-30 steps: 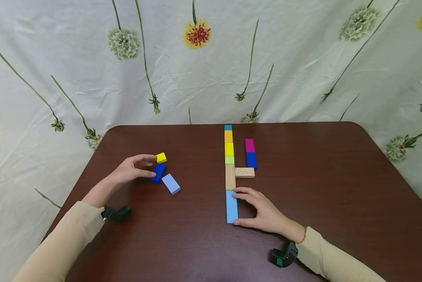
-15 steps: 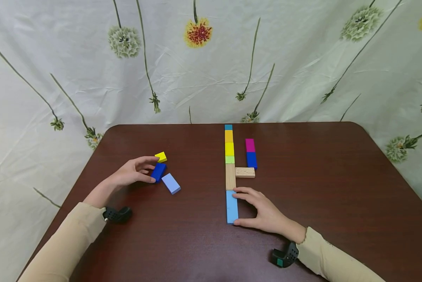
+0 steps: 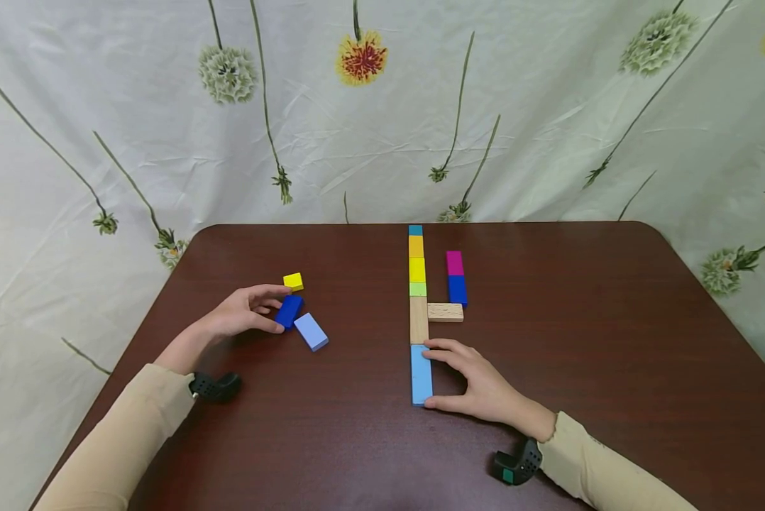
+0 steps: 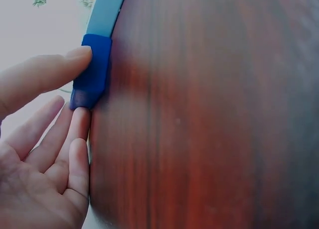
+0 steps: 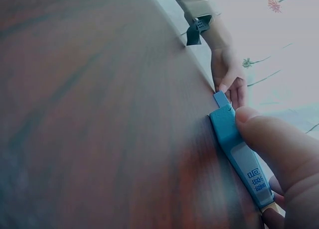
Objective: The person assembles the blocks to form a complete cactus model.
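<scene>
On the left of the table, my left hand [image 3: 245, 310] pinches a dark blue block [image 3: 289, 311] between thumb and fingers. Its thumb [image 4: 55, 68] lies against the block's side in the left wrist view. A small yellow block [image 3: 294, 282] sits just behind the fingertips, and a periwinkle-blue block [image 3: 311, 331] lies slanted beside the dark one. My right hand [image 3: 478, 380] spans a long light blue block [image 3: 421, 376], thumb at the near end and fingers at the far end. That block, with printed lettering on its side [image 5: 255, 179], ends the near side of a straight row.
The row continues away through a plain wooden block [image 3: 419, 321], then green, yellow, orange and teal blocks towards the table's far edge. A wooden block [image 3: 446, 312] juts right from it. Behind that stand a blue block [image 3: 457, 289] and a magenta one [image 3: 455, 263].
My left fingers have shifted slightly right and closed in around the dark blue block, the index finger reaching a little farther. My right hand keeps its place at the light blue block.
</scene>
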### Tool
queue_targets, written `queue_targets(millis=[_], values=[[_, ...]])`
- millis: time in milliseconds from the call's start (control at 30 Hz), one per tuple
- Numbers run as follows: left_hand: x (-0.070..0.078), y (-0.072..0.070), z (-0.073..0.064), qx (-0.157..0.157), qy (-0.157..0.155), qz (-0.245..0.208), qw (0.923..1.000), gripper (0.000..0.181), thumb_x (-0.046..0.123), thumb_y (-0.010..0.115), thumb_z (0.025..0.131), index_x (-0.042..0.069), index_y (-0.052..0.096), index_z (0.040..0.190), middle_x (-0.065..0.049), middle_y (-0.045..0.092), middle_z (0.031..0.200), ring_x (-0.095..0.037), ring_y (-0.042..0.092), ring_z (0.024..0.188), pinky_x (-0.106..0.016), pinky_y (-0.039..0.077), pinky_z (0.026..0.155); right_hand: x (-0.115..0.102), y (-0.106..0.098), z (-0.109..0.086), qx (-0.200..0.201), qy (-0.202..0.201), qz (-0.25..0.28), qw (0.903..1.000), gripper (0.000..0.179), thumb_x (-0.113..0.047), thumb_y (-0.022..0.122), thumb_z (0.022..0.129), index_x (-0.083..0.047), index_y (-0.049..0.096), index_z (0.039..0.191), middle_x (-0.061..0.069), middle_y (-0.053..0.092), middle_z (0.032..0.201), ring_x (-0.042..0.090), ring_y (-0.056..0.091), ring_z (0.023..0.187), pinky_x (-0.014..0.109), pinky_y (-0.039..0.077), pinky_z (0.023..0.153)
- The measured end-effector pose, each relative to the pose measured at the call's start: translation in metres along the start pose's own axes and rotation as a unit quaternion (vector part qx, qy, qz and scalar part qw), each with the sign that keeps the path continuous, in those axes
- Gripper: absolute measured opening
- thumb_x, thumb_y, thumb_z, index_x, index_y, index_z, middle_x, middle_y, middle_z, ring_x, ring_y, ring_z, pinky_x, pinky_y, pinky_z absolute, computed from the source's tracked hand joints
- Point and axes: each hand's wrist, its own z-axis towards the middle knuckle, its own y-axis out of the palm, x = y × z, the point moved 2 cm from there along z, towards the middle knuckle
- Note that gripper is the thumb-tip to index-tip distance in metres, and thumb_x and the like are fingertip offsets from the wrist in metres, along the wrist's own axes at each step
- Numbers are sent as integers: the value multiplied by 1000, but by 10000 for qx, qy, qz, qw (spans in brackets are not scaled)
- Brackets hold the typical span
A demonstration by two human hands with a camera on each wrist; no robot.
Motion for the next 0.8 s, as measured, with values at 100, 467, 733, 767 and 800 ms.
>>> queue_targets(millis=[100,467,733,767,800], values=[[0,0,1,79,40,0,10000,70,14,78,76,0,45,136,-22,50,132,-33,50,113,-22,46,87,0,0,0,-2,11,-5,10000,68,-48,74,76,-19,53,134,-6,42,141,21,40,126,51,37,96],[-4,1,2,217,118,187,9995,67,17,78,77,-2,48,134,-23,55,124,-33,51,111,-18,46,85,0,0,0,-12,6,-31,10000,68,-49,74,76,-18,53,134,-5,42,141,21,40,126,51,37,97],[6,-2,4,619,59,-61,9980,64,23,77,78,4,51,133,-20,55,122,-31,54,108,-23,50,83,1,1,0,-24,-10,1,10000,68,-48,74,77,-19,53,134,-6,41,141,21,40,126,51,36,97],[9,-2,5,655,64,-101,9978,64,25,76,79,5,50,134,-19,55,123,-31,54,109,-26,49,85,1,0,0,-17,-17,1,10000,68,-49,74,77,-19,53,134,-6,41,141,21,40,126,51,36,97],[13,-2,7,689,84,-146,9975,64,26,76,80,6,50,135,-18,54,125,-30,53,111,-28,49,86,1,0,0,-9,-18,0,10000,68,-49,74,77,-19,53,134,-6,41,141,21,40,126,51,37,97]])
